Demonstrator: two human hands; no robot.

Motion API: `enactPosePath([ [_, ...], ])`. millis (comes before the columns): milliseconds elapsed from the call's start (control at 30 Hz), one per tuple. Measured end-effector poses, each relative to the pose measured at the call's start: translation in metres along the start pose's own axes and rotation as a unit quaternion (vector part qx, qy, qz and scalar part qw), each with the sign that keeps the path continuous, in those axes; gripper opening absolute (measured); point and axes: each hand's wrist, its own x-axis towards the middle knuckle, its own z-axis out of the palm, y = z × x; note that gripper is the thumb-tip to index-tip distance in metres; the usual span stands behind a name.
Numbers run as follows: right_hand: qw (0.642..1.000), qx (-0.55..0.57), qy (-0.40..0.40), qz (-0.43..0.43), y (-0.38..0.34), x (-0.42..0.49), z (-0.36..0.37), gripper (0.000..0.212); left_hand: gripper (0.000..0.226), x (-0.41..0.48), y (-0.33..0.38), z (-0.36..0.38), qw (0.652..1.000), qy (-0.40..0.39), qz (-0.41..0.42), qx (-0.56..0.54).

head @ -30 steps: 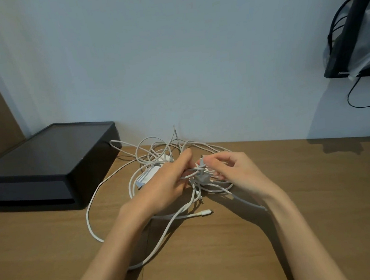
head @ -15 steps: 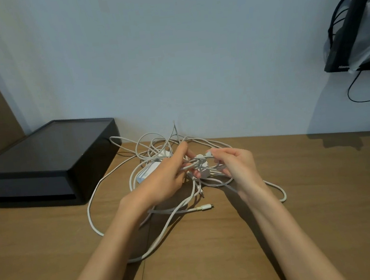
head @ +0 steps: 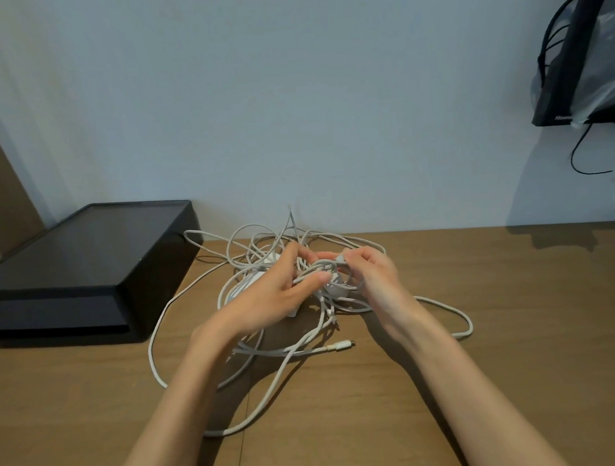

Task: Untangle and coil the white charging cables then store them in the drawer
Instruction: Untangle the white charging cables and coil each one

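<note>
Left fingers pinch a few strands at the knot of the white cables. Right fingers pinch what looks like a connector end just right of the knot. Left hand and right hand face each other, with the knot between them.

Step in hand: untangling, early stage. No cable is freed and none is coiled. Loops spread on the table on all sides of the knot.

Next move, as a judgement: hold the knot steady with the left hand and feed the pinched end back through its loop with the right. Keep the pull slack, since a hard pull would likely tighten the knot.

Counts:
- Hands: 2, both on the cables.
- Tangle: 1. The number of cables in it cannot be told.
- Free connector ends seen: 2. One plug lies nearer than the knot, and one tip stands up beyond it.
- White charger bodies: at least 1, just below the knot. A second may be hidden behind the left hand.
- Black box: 1, well left of the knot. Its low front reads as the drawer, closed.
- Monitor: 1, far right of the knot and above it.
</note>
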Motion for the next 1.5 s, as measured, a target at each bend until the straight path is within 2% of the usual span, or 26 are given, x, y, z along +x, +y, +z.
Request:
enactPosePath([
  [200,0.999,0.027,0.039,-0.006,0.0,0.001,0.006,0.024,0.019,0.001,-0.005,-0.002,1.0,0.009,-0.01,0.011],
  [333,0.999,0.005,0.021,-0.024,-0.001,0.002,0.005,0.025,0.016,0.001,-0.007,-0.004,0.999,0.033,-0.025,0.031],
  [467,0.999,-0.014,-0.001,-0.051,0.0,0.004,0.004,0.018,0.02,0.003,-0.005,0.001,0.998,0.055,-0.013,-0.023],
  [633,0.994,-0.019,0.016,-0.105,-0.005,0.001,0.004,0.017,0.023,0.003,0.003,0.004,0.995,0.075,-0.006,-0.06],
  [700,0.991,0.006,0.003,-0.134,-0.011,-0.003,0.001,0.019,0.021,0.002,0.008,0.006,0.994,0.079,0.001,-0.07],
  [833,0.983,-0.045,-0.047,-0.172,-0.032,-0.012,-0.015,0.014,0.017,0.001,0.022,0.001,0.989,0.086,0.014,-0.116],
  [967,0.978,-0.061,-0.113,-0.165,-0.048,-0.026,-0.031,0.056,0.018,0.003,0.04,-0.008,0.98,0.071,0.027,-0.183],
  [1067,0.972,-0.113,-0.13,-0.162,-0.049,-0.031,-0.038,0.068,0.017,0.006,0.051,-0.005,0.978,0.046,0.023,-0.203],
  [1167,0.971,-0.133,-0.124,-0.153,-0.046,-0.032,-0.051,0.057,0.018,0.011,0.053,0.0,0.981,0.037,0.015,-0.19],
  [1333,0.958,-0.195,-0.078,-0.195,-0.042,-0.028,-0.087,0.028,0.019,0.034,0.046,0.017,0.998,0.03,-0.005,-0.057],
  [1500,0.938,-0.283,-0.012,-0.201,-0.027,-0.019,-0.128,0.027,0.012,0.072,0.039,0.049,1.0,0.018,0.001,-0.005],
])
